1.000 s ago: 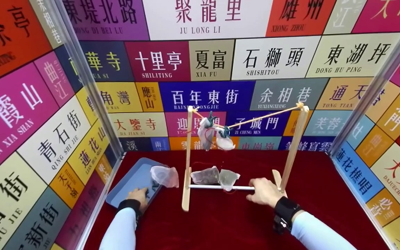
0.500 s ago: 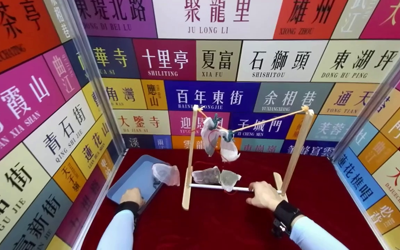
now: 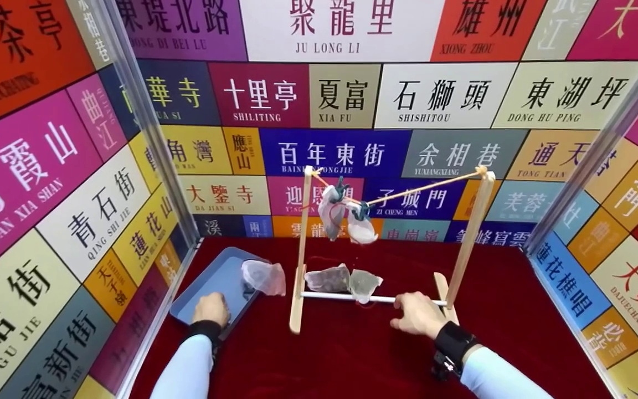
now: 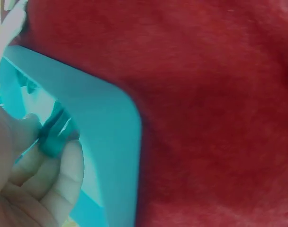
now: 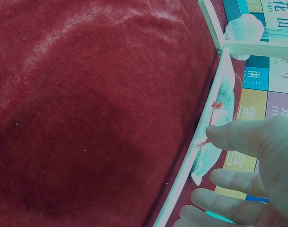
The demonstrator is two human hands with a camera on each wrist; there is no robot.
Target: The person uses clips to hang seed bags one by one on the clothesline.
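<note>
My left hand (image 3: 212, 309) is over the near part of a blue tray (image 3: 216, 277). In the left wrist view its thumb and fingers pinch a small dark green clip (image 4: 53, 142). My right hand (image 3: 417, 315) lies at the right end of a white rod (image 3: 341, 297), fingers loosely spread; contact with the rod is unclear. The rod joins the feet of a wooden frame (image 3: 300, 249). On the string (image 3: 424, 188) between its posts, green clips (image 3: 360, 209) hold two whitish gauzy pouches (image 3: 362, 231). Two more pouches (image 3: 327, 279) lie behind the rod.
Another sheer, pinkish-white pouch (image 3: 263, 277) lies across the tray's right edge, beside the left post. Red cloth (image 3: 352, 360) covers the table. Panels with colourful printed signs (image 3: 341, 149) stand at the back and both sides.
My left hand has shifted slightly left and back over the tray, its fingers now hidden in the head view. The hanging pouches dipped and rose again. My right hand has stayed by the rod.
</note>
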